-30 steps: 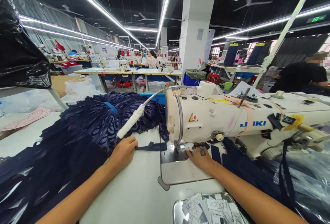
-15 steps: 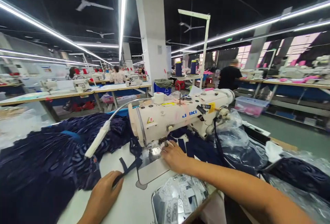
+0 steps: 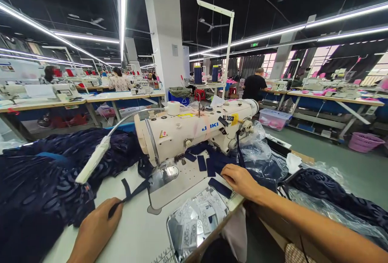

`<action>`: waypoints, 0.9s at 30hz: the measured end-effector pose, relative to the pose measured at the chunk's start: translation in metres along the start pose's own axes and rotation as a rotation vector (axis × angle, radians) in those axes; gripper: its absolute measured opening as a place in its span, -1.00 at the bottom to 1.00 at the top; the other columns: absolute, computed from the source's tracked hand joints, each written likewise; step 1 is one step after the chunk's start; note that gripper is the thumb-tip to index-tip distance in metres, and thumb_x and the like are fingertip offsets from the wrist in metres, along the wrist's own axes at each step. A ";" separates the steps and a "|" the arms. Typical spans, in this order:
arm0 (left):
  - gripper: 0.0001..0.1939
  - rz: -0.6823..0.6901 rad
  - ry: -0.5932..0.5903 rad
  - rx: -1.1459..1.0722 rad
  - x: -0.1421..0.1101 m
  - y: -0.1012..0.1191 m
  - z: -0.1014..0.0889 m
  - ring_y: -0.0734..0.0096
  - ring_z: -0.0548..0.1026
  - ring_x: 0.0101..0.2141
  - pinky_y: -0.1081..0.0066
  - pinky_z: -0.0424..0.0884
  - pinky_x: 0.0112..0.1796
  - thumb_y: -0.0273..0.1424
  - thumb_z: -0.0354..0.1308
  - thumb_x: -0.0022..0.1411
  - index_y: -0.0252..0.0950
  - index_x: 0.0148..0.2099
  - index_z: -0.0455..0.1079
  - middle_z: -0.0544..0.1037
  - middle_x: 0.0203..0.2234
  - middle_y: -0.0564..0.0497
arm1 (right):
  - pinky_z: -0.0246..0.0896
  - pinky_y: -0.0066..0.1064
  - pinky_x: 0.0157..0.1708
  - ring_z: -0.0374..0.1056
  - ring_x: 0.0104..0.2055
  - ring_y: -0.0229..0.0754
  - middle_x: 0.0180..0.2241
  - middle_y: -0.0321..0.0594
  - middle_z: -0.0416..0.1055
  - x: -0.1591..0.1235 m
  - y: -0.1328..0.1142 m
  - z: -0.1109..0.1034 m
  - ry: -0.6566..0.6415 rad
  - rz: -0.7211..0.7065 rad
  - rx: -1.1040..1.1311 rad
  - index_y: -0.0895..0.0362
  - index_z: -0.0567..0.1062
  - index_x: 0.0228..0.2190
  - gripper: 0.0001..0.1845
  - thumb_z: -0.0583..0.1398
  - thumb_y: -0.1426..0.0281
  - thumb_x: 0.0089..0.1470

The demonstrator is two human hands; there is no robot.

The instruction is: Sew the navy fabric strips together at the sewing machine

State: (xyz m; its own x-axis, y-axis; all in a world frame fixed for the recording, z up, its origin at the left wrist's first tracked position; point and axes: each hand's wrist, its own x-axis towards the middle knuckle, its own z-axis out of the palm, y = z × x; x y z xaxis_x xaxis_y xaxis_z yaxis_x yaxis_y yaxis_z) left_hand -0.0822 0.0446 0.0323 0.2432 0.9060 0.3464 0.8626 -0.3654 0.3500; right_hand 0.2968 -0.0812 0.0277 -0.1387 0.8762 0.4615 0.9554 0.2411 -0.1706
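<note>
My left hand (image 3: 98, 224) is closed on a navy strap (image 3: 138, 190), which runs from my thumb and fingers toward the needle area of a white sewing machine (image 3: 194, 127). Over the right part of the machine bed is my right hand (image 3: 242, 180), its fingers drawn together and bent down. Whatever lies under those fingertips is hidden. Short navy fabric pieces (image 3: 201, 163) are spread just left of it, and one longer navy piece (image 3: 220, 187) lies below the fingers. A metal tray (image 3: 169, 230) holding printed labels (image 3: 189, 230) sits between my hands.
Heaped navy patterned fabric (image 3: 39, 190) covers the left side. A white flexible-neck lamp (image 3: 93, 160) leans over it. Clear plastic bags (image 3: 257, 154) with dark cloth lie on the right. Thread cones (image 3: 198, 75) stand behind the machine. A person in black (image 3: 254, 85) sits farther back.
My right hand has moved from beside the needle to the right, near the loose navy pieces. The left hand still holds the strap. The view has turned slightly right.
</note>
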 end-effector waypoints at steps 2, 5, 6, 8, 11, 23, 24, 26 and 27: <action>-0.85 -0.091 -0.017 0.026 0.000 0.000 -0.007 0.30 0.48 -0.47 0.45 0.31 -0.46 -0.38 -0.03 0.01 -0.23 -0.44 0.37 0.54 -0.49 0.05 | 0.21 -0.41 -0.36 0.34 -0.34 -0.19 -0.39 -0.21 0.42 -0.006 0.003 -0.003 -0.049 0.033 -0.002 0.16 0.45 -0.40 -0.84 0.08 0.57 0.06; -0.89 -0.167 0.004 0.065 -0.002 0.003 -0.017 0.33 0.45 -0.48 0.46 0.29 -0.44 -0.41 -0.02 0.00 -0.23 -0.49 0.33 0.50 -0.49 0.09 | 0.22 -0.40 -0.35 0.34 -0.32 -0.18 -0.36 -0.21 0.41 -0.011 -0.002 -0.001 -0.103 0.021 -0.036 0.16 0.45 -0.36 -0.87 0.13 0.56 0.02; -0.88 -0.172 0.023 0.076 -0.004 0.004 -0.019 0.35 0.43 -0.49 0.46 0.28 -0.45 -0.41 -0.02 -0.01 -0.23 -0.52 0.30 0.47 -0.51 0.10 | 0.23 -0.39 -0.34 0.33 -0.31 -0.17 -0.35 -0.20 0.40 -0.012 -0.004 0.001 -0.115 0.011 -0.051 0.16 0.45 -0.35 -0.87 0.14 0.56 0.01; -0.86 -0.154 0.045 0.089 -0.007 0.006 -0.020 0.38 0.40 -0.53 0.47 0.26 -0.46 -0.39 -0.06 -0.02 -0.23 -0.57 0.24 0.42 -0.57 0.11 | 0.23 -0.37 -0.31 0.32 -0.30 -0.16 -0.35 -0.19 0.40 -0.011 -0.009 0.005 -0.127 -0.007 -0.073 0.16 0.45 -0.35 -0.88 0.14 0.55 0.02; -0.85 -0.086 0.018 0.076 -0.012 0.009 -0.017 0.34 0.39 -0.56 0.44 0.25 -0.49 -0.31 -0.08 -0.02 -0.22 -0.54 0.24 0.39 -0.63 0.09 | 0.23 -0.35 -0.29 0.31 -0.29 -0.15 -0.34 -0.17 0.39 -0.010 -0.015 0.009 -0.118 -0.025 -0.078 0.17 0.44 -0.34 -0.87 0.13 0.54 0.02; -0.74 0.128 -0.031 0.046 -0.019 0.013 0.003 0.31 0.43 -0.48 0.41 0.29 -0.39 -0.22 -0.12 0.05 -0.24 -0.46 0.29 0.49 -0.52 0.04 | 0.13 -0.37 -0.30 0.26 -0.29 -0.19 -0.32 -0.15 0.38 0.006 -0.058 0.007 -0.135 -0.372 0.151 0.15 0.42 -0.34 -0.84 0.04 0.45 0.15; -0.75 0.136 -0.018 0.038 -0.019 0.013 0.003 0.33 0.43 -0.49 0.42 0.28 -0.40 -0.23 -0.12 0.06 -0.24 -0.48 0.28 0.47 -0.53 0.05 | 0.12 -0.37 -0.31 0.26 -0.30 -0.19 -0.34 -0.16 0.37 0.011 -0.069 0.008 -0.172 -0.476 0.152 0.15 0.42 -0.34 -0.84 0.03 0.44 0.16; -0.76 0.157 0.017 0.027 -0.022 0.013 0.002 0.37 0.40 -0.52 0.43 0.27 -0.42 -0.24 -0.10 0.08 -0.24 -0.52 0.24 0.42 -0.57 0.06 | 0.10 -0.36 -0.35 0.23 -0.36 -0.20 -0.37 -0.18 0.37 0.021 -0.090 0.012 -0.226 -0.689 0.096 0.15 0.41 -0.37 -0.83 0.03 0.46 0.16; -0.76 0.169 0.037 0.023 -0.023 0.013 0.002 0.38 0.39 -0.53 0.44 0.26 -0.43 -0.25 -0.10 0.08 -0.24 -0.54 0.22 0.40 -0.59 0.07 | 0.08 -0.35 -0.37 0.22 -0.39 -0.20 -0.40 -0.18 0.36 0.025 -0.100 0.015 -0.236 -0.788 0.047 0.16 0.41 -0.39 -0.83 0.03 0.47 0.15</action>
State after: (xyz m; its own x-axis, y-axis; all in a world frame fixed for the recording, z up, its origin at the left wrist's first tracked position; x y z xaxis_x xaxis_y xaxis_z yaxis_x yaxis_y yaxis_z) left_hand -0.0757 0.0193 0.0274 0.3693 0.8237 0.4303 0.8210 -0.5061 0.2642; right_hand 0.1943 -0.0775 0.0431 -0.8200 0.5061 0.2673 0.5438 0.8346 0.0882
